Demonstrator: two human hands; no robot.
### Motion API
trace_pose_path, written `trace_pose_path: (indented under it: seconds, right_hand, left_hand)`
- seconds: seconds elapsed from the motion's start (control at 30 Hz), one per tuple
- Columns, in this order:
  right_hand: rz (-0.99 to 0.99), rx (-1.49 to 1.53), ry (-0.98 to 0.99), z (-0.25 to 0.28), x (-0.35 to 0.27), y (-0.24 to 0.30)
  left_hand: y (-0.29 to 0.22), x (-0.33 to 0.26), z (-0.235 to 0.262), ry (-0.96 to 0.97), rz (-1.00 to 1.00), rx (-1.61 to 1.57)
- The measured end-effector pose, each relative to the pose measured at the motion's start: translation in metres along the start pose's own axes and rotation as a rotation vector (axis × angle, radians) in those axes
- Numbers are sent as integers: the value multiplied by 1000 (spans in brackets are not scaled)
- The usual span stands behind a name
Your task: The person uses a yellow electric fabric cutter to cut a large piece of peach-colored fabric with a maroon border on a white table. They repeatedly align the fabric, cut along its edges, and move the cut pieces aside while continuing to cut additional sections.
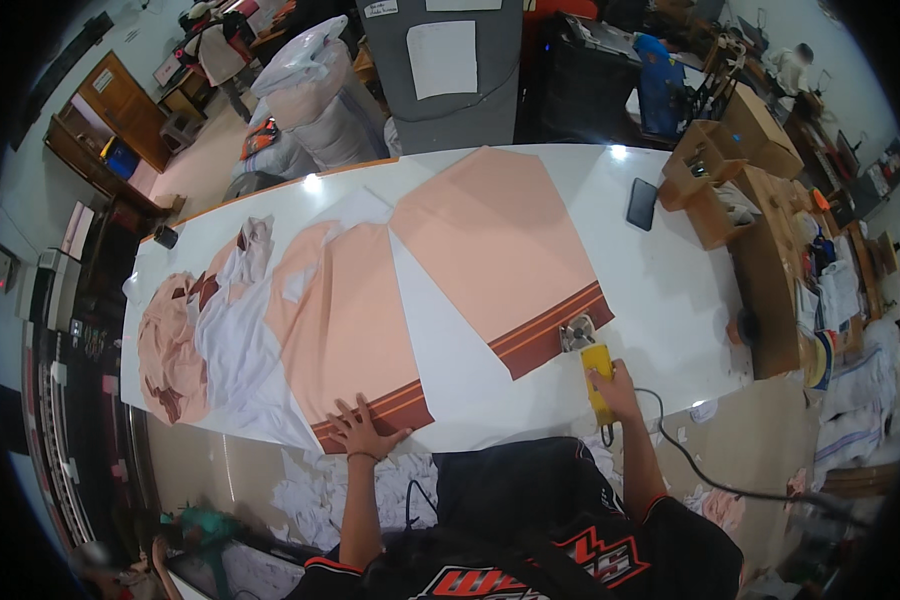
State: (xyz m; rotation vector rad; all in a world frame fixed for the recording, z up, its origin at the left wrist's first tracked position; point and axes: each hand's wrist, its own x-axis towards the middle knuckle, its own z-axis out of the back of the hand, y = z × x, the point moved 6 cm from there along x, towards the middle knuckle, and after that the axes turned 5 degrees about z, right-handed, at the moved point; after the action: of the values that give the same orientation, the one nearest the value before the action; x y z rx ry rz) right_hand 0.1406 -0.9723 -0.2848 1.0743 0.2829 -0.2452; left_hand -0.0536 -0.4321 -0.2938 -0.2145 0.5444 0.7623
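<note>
My right hand is wrapped around the yellow body of an electric fabric cutter. Its metal head touches the brown striped band at the lower right corner of a peach fabric panel. A second peach panel with the same kind of band lies to the left, partly folded. On that band rests my left hand, flat with fingers spread. Further left, peach fabric lies crumpled beside white cloth. The cutter's dark cord runs off to the right.
The white table bears a phone at the far right and a small dark cup at the far left. Cardboard boxes stand at the right end. Fabric scraps litter the floor. Full plastic sacks stand behind the table.
</note>
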Motion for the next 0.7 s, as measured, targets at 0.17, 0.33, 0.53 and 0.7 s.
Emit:
trace_pose_path:
  seconds: [0.17,0.33,0.53,0.7]
  right_hand:
    - [-15,-117,-167,-13,-44,11]
    - [25,-211,-150,-40,-104,16]
    - [47,-423,-43,-87,-167,31]
    - [-4,-577,40,-109,-174,46]
  left_hand:
    - [8,-20,-7,60,22,-13]
    - [4,-8,17,22,-51,-170]
    - [-8,34,25,-397,-464,-229]
    - [-9,41,12,-514,-536,-217]
